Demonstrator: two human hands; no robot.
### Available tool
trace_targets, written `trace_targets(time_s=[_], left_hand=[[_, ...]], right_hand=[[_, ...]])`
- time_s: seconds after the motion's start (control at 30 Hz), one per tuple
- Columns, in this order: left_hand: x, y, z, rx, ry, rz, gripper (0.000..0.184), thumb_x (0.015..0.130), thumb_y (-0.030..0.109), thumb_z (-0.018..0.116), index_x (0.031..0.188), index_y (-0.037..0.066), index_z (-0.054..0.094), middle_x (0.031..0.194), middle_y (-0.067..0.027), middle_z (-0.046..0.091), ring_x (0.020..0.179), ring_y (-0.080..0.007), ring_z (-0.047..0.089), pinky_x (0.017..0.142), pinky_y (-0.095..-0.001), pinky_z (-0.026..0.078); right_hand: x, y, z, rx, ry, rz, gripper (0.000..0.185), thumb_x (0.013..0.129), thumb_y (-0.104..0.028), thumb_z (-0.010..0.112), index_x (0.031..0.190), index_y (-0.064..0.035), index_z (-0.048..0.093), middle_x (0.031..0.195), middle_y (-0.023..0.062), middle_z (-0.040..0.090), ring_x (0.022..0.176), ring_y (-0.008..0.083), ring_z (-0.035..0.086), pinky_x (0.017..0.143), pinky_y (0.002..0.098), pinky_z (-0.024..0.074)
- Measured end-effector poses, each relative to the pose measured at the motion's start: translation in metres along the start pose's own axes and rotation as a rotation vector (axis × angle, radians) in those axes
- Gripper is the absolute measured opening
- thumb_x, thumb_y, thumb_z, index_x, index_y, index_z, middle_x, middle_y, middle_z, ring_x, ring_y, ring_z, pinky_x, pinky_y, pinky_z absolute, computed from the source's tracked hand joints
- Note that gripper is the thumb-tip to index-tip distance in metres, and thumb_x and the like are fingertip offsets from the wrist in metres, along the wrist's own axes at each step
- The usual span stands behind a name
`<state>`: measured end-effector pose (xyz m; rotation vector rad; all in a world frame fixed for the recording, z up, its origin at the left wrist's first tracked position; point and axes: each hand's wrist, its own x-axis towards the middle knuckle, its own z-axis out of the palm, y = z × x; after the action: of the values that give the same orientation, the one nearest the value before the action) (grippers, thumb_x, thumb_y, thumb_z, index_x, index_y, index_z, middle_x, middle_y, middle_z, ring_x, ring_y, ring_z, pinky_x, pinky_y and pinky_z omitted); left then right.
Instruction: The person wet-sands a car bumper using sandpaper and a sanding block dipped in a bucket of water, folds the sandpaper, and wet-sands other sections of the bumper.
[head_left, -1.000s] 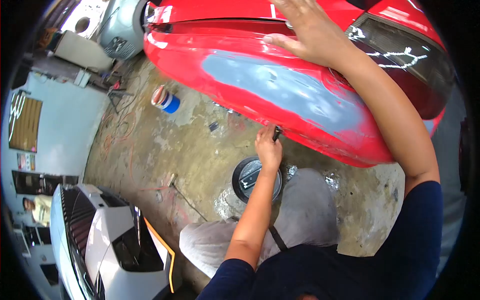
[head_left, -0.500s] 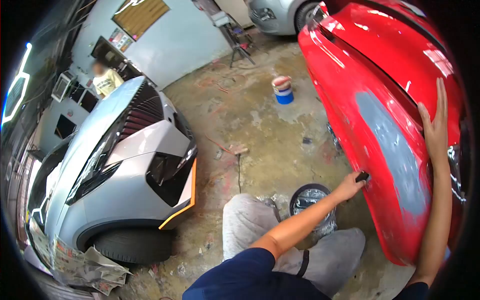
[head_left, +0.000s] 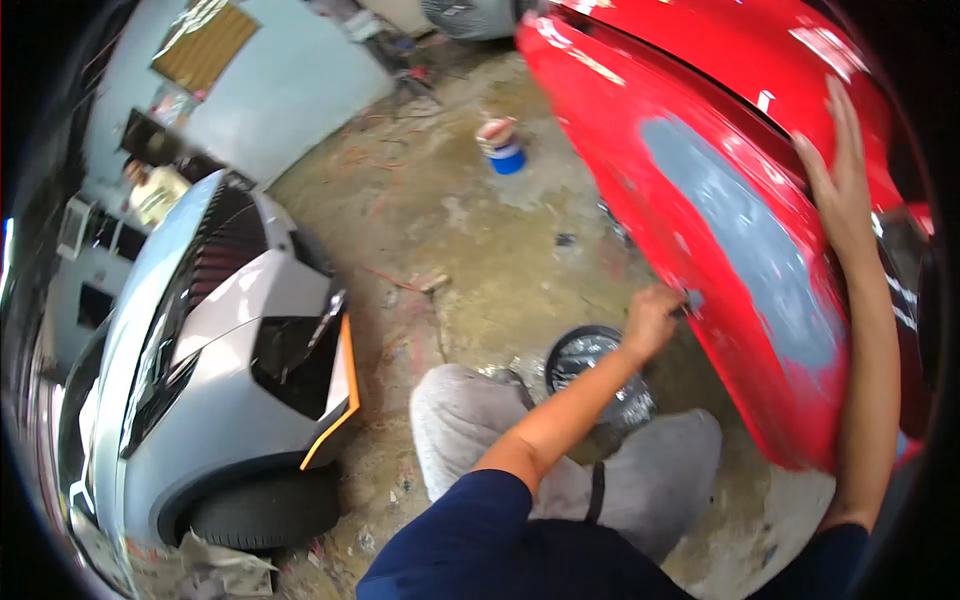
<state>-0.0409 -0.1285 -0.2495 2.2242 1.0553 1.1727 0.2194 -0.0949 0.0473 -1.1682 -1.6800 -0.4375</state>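
My left hand (head_left: 655,320) is closed round a small dark tool (head_left: 682,309), held against the lower edge of the red car's body panel (head_left: 690,250). A long grey patch (head_left: 745,235) with light streaks runs along that panel. Beyond the patch, my right hand (head_left: 845,195) lies on the red car with its fingers spread and nothing in it. On the floor by my knees is a round black tub (head_left: 553,372), with shiny clear plastic or water at its side.
A silver car (head_left: 240,420) with an orange-edged bumper fills the left side. Behind it is a person (head_left: 158,192) in a pale shirt. A blue and white bucket (head_left: 506,158) and a small block with a cord (head_left: 430,282) sit on the stained floor.
The view has swung left, then shifted slightly back, bringing the silver car into fuller sight. My left hand keeps the dark tool at the panel edge; my right hand remains spread on the red car.
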Motion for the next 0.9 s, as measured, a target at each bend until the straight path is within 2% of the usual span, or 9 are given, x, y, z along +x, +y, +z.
trace_targets(time_s=[0.07, 0.13, 0.2, 0.43, 0.53, 0.63, 0.73, 0.83, 0.9], left_hand=[[0.003, -0.004, 0.014, -0.065, 0.039, -0.109, 0.028, 0.077, -0.005, 0.067, 0.102, 0.005, 0.075, 0.099, -0.0144, 0.073, 0.097, -0.0309, 0.066, 0.087, -0.0403, 0.052], [0.017, 0.027, 0.005, -0.295, -0.004, -0.363, 0.023, 0.083, -0.003, 0.065, 0.102, 0.005, 0.074, 0.091, -0.0144, 0.073, 0.092, -0.0290, 0.066, 0.085, -0.0390, 0.052], [0.020, 0.017, 0.017, -0.532, 0.015, -0.457, 0.017, 0.088, 0.001, 0.061, 0.100, 0.003, 0.073, 0.094, -0.0189, 0.071, 0.091, -0.0332, 0.065, 0.078, -0.0403, 0.050], [0.010, 0.001, -0.001, 0.146, -0.057, -0.015, 0.023, 0.077, 0.002, 0.068, 0.096, 0.013, 0.077, 0.097, -0.0069, 0.074, 0.103, -0.0261, 0.064, 0.089, -0.0394, 0.045], [0.011, 0.002, 0.006, 0.123, -0.024, -0.118, 0.024, 0.077, 0.003, 0.068, 0.097, 0.013, 0.077, 0.098, -0.0073, 0.075, 0.104, -0.0258, 0.064, 0.089, -0.0389, 0.045], [0.014, 0.015, 0.011, -0.186, -0.040, -0.363, 0.027, 0.075, 0.002, 0.069, 0.097, 0.013, 0.078, 0.098, -0.0065, 0.075, 0.103, -0.0263, 0.064, 0.088, -0.0393, 0.046], [0.016, 0.019, 0.010, -0.264, 0.083, -0.274, 0.024, 0.076, 0.003, 0.070, 0.096, 0.013, 0.079, 0.098, -0.0084, 0.075, 0.101, -0.0294, 0.065, 0.086, -0.0419, 0.049], [0.009, -0.001, 0.004, 0.176, -0.004, -0.066, 0.013, 0.083, 0.006, 0.070, 0.092, 0.010, 0.078, 0.097, -0.0097, 0.075, 0.101, -0.0294, 0.066, 0.087, -0.0412, 0.051], [0.014, 0.005, 0.008, 0.179, 0.008, -0.122, 0.012, 0.083, 0.005, 0.069, 0.091, 0.009, 0.077, 0.093, -0.0104, 0.075, 0.097, -0.0304, 0.067, 0.084, -0.0410, 0.051]], right_hand=[[-0.003, 0.001, -0.004, -0.103, -0.008, -0.035, 0.071, 0.098, -0.030, 0.064, 0.157, -0.0081, 0.032, 0.161, 0.0191, 0.032, 0.145, 0.0329, 0.039, 0.118, 0.0435, 0.0322], [0.001, -0.011, -0.009, 0.017, -0.038, 0.008, 0.075, 0.095, -0.031, 0.068, 0.156, -0.0057, 0.032, 0.159, 0.0206, 0.034, 0.143, 0.0335, 0.041, 0.116, 0.0412, 0.0339], [0.008, -0.044, -0.028, 0.080, -0.204, 0.265, 0.082, 0.093, -0.030, 0.068, 0.158, -0.0053, 0.023, 0.163, 0.0245, 0.020, 0.147, 0.0415, 0.031, 0.120, 0.0479, 0.0291], [0.001, -0.024, -0.014, 0.044, -0.180, 0.160, 0.079, 0.095, -0.024, 0.067, 0.157, -0.0019, 0.024, 0.161, 0.0251, 0.022, 0.147, 0.0360, 0.032, 0.120, 0.0437, 0.0287], [0.003, -0.034, -0.020, 0.068, -0.203, 0.186, 0.079, 0.095, -0.024, 0.067, 0.157, -0.0020, 0.023, 0.162, 0.0242, 0.022, 0.148, 0.0343, 0.030, 0.121, 0.0438, 0.0278], [0.006, -0.042, -0.020, 0.125, -0.196, 0.260, 0.080, 0.094, -0.024, 0.067, 0.158, -0.0023, 0.023, 0.163, 0.0229, 0.021, 0.148, 0.0336, 0.030, 0.120, 0.0439, 0.0279], [0.006, -0.044, -0.017, 0.102, -0.186, 0.315, 0.081, 0.094, -0.023, 0.068, 0.158, -0.0025, 0.023, 0.164, 0.0218, 0.020, 0.147, 0.0335, 0.030, 0.119, 0.0439, 0.0283], [0.000, -0.042, -0.014, 0.098, -0.147, 0.264, 0.081, 0.093, -0.022, 0.068, 0.158, -0.0024, 0.023, 0.165, 0.0213, 0.019, 0.147, 0.0338, 0.031, 0.119, 0.0439, 0.0284], [0.002, -0.045, -0.017, 0.100, -0.155, 0.257, 0.080, 0.094, -0.023, 0.068, 0.158, -0.0022, 0.024, 0.165, 0.0211, 0.018, 0.147, 0.0337, 0.030, 0.119, 0.0439, 0.0283]])
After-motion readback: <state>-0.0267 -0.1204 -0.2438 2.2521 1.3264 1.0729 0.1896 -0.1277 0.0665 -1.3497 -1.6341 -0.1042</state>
